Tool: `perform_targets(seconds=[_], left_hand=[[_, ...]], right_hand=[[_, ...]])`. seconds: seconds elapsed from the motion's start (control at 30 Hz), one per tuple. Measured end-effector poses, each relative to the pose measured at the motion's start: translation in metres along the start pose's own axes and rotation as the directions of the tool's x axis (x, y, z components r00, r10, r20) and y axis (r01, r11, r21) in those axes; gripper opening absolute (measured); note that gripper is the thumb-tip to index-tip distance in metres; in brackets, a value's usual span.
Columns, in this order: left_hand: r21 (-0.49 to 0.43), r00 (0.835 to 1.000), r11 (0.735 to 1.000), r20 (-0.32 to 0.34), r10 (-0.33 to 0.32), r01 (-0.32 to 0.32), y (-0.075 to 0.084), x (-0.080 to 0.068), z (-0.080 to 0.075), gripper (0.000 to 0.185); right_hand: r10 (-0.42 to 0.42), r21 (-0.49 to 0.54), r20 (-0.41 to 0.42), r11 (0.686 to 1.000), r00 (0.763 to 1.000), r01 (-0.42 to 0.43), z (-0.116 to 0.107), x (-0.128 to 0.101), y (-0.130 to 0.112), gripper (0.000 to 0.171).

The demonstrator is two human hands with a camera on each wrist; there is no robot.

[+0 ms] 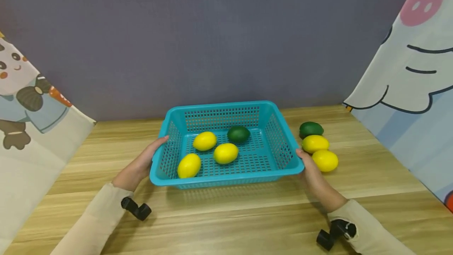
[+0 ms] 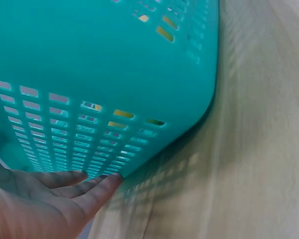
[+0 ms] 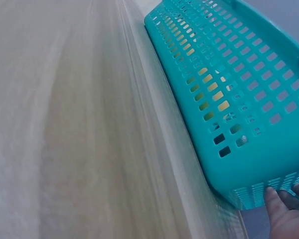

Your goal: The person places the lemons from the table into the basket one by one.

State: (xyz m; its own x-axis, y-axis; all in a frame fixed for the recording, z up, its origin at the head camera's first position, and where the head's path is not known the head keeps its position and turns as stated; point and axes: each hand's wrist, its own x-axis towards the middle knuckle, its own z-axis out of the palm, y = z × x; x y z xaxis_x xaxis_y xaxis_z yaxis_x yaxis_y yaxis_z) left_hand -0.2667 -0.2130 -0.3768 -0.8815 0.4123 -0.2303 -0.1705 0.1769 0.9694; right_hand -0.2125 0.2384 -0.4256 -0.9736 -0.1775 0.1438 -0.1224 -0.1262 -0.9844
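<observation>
A turquoise plastic basket (image 1: pixel 226 179) with slotted walls stands close over the wooden table. Inside lie three yellow lemons (image 1: pixel 205 141) and a dark green oval fruit (image 1: pixel 238 134). At the basket's left end, my left hand (image 1: pixel 143 160) holds the side, thumb at the rim. In the left wrist view, its fingers (image 2: pixel 102 191) lie along the outer slotted wall, low down. My right hand (image 1: pixel 313 174) holds the right end, thumb near the front corner of the rim. Fingertips (image 3: pixel 273 195) press the outside of that end wall in the right wrist view.
Right of the basket, another dark green fruit (image 1: pixel 311 129) and two lemons (image 1: pixel 325 160) lie in a row on the wooden table (image 1: pixel 226 223), close to my right hand. Behind stands a grey panel (image 1: pixel 226 38). Printed cartoon sheets (image 1: pixel 407 74) flank both sides.
</observation>
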Motion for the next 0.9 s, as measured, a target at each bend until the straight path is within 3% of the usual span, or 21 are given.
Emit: perform_targets(seconds=[0.07, 0.2, 0.3, 0.4, 0.63, 0.9], left_hand=[[-0.011, 1.000, 1.000, -0.001, 0.004, -0.004, -0.001, 0.001, 0.001, 0.074], [-0.022, 1.000, 1.000, -0.012, -0.003, 0.002, -0.002, 0.001, 0.002, 0.074], [-0.029, 1.000, 1.000, -0.016, -0.001, 0.000, -0.002, 0.000, 0.002, 0.075], [-0.035, 1.000, 0.999, -0.017, -0.001, 0.000, -0.003, 0.000, 0.001, 0.075], [-0.065, 1.000, 0.998, -0.013, -0.003, 0.002, -0.005, -0.003, 0.000, 0.074], [-0.080, 1.000, 0.997, 0.001, 0.000, 0.001, -0.002, 0.000, 0.002, 0.074]], right_hand=[[0.004, -0.044, -0.032, 0.999, 0.999, -0.005, 0.008, -0.004, -0.011, 0.031], [0.030, -0.075, -0.066, 0.997, 0.997, -0.034, 0.009, -0.005, -0.010, 0.028], [0.024, -0.074, -0.046, 0.997, 0.999, -0.027, 0.008, -0.005, -0.010, 0.027], [0.019, -0.076, -0.029, 0.997, 0.999, -0.021, 0.016, -0.010, -0.025, 0.027], [0.072, -0.100, 0.076, 0.993, 0.995, -0.064, 0.012, -0.012, -0.035, 0.031], [0.073, -0.257, 0.063, 0.965, 0.995, -0.054, 0.001, -0.014, -0.051, 0.058]])
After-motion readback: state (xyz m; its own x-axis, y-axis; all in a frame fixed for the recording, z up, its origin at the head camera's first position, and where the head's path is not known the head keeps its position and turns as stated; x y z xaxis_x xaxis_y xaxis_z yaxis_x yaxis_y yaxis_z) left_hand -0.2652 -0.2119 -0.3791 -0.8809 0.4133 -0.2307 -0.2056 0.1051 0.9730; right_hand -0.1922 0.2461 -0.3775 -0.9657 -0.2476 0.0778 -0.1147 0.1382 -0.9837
